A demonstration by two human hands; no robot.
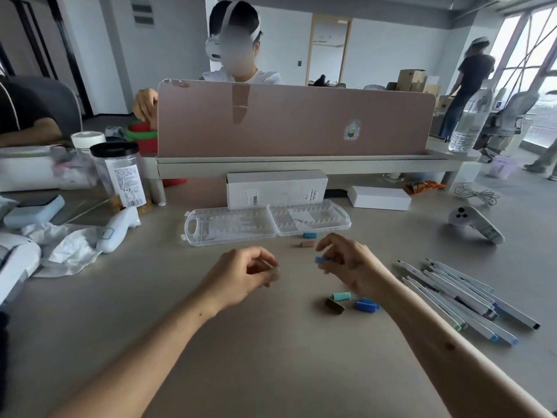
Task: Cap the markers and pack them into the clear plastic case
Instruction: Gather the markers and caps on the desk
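The clear plastic case [232,226] lies open and flat at the far middle of the table, with a paper slip in its right half. Several uncapped markers [458,297] lie in a loose pile at the right. Loose caps sit on the table: a teal cap [309,235] and a pink-brown cap [307,244] near the case, and a teal cap [341,296], a dark brown cap [334,306] and blue caps [366,306] under my right wrist. My right hand [349,267] pinches a blue cap [319,260]. My left hand [241,276] is curled, its fingertips blurred.
A white box [275,188] stands behind the case under a pink divider [295,119]. White controllers lie at the left [117,227] and right [473,223]. A jar [120,173], crumpled paper [63,245] and a water bottle [470,119] stand around. A person sits opposite.
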